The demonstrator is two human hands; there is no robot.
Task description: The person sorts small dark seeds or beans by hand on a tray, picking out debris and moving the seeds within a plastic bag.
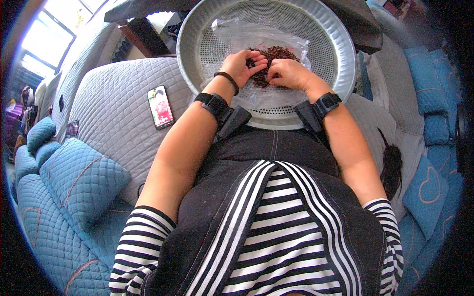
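A large round metal tray (348, 61) with a perforated bottom and fluted rim rests in front of my lap. Spread across it is a clear plastic bag (237, 30), with a heap of small reddish-brown dried pieces, like peppercorns (277, 52), on top. My left hand (240, 68) is turned palm up at the heap's left edge, its fingers stretched out and slightly cupped. Just right of it, my right hand (291, 74) has thumb and fingertips pinched together over the near side of the heap; whatever lies between them is too small to make out.
A phone (161, 107) with a lit screen lies left of the tray on a grey quilted cover (111, 93). Blue quilted cushions (81, 172) line the left, and more blue cushions (427, 195) the right. A dark brown furry-looking item (391, 165) lies beside my right arm.
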